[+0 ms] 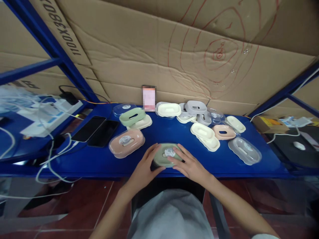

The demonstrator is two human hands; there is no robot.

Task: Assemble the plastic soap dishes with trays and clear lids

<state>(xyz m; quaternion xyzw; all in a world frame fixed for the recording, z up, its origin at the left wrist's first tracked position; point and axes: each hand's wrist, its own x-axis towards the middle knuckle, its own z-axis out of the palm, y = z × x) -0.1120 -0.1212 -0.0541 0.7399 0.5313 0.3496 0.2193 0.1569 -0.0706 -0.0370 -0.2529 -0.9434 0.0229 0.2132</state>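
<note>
A pale green oval box (163, 162) with a clear plastic cover and a round white sticker lies at the front edge of the blue table. My left hand (147, 164) wraps its left end, with the thumb along the near side. My right hand (189, 162) grips the right end, and one fingertip rests on the sticker. To the left sits a pink covered box (129, 146) with a similar sticker. Behind that is an open green oval tray (132, 116), leaning on a cream insert (142, 122).
Across the back and right lie cream inserts (202, 130), grey trays (196, 107), a pink tray (224, 132) and a grey covered box (244, 151). Two dark phones (89, 128) and white cables (51, 162) are at left. A lit phone (149, 99) stands against the cardboard wall (124, 49).
</note>
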